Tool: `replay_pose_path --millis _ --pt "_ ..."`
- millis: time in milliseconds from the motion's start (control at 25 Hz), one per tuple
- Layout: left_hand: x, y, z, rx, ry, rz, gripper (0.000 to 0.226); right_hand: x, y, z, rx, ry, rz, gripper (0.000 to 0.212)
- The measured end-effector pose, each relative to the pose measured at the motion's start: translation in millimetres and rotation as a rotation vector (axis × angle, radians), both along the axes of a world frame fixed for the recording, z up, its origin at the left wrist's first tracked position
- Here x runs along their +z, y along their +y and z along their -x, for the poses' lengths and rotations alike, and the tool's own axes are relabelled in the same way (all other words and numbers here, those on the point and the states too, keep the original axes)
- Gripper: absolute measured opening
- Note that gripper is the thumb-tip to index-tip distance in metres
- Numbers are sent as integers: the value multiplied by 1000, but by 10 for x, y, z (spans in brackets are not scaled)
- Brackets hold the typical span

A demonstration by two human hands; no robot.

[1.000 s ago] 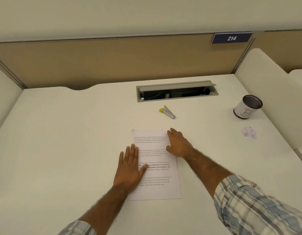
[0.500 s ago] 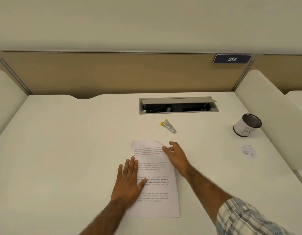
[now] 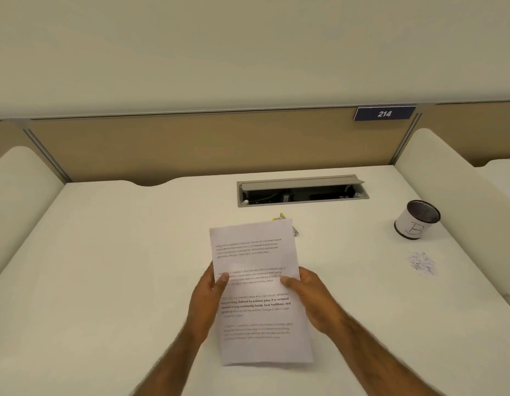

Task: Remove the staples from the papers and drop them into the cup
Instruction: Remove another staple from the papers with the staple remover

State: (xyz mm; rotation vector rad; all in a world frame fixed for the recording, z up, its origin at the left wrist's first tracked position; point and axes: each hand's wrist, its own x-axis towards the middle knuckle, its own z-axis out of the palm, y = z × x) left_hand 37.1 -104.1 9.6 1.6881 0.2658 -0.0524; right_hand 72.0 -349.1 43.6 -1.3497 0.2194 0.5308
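Observation:
A printed set of papers (image 3: 256,310) is lifted off the white desk, tilted up toward me. My left hand (image 3: 209,298) grips its left edge, thumb on the front. My right hand (image 3: 308,295) grips the right edge the same way. Behind the top edge of the papers peeks a yellow-tipped metal staple remover (image 3: 280,217), mostly hidden. A black mesh cup (image 3: 418,220) with a white label marked "B" stands at the right of the desk. A small heap of loose staples (image 3: 422,264) lies on the desk in front of the cup. No staple on the papers can be made out.
An open grey cable hatch (image 3: 302,191) is set into the desk (image 3: 119,267) behind the papers. Rounded white dividers (image 3: 454,195) flank the desk on both sides, and a tan back panel carries a "214" sign (image 3: 384,113).
Both hands went from lying flat on the papers to gripping their side edges, and the papers rose off the desk. The camera view tilted upward.

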Motion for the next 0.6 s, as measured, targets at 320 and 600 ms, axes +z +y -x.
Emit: replay_pose_path --millis 320,600 --pt "1024 -171 -194 -82 -118 294 32 688 -115 -78 -7 -351 69 23" --pt "1145 -319 -79 -75 -191 191 25 737 -138 -46 -122 -418 101 24"
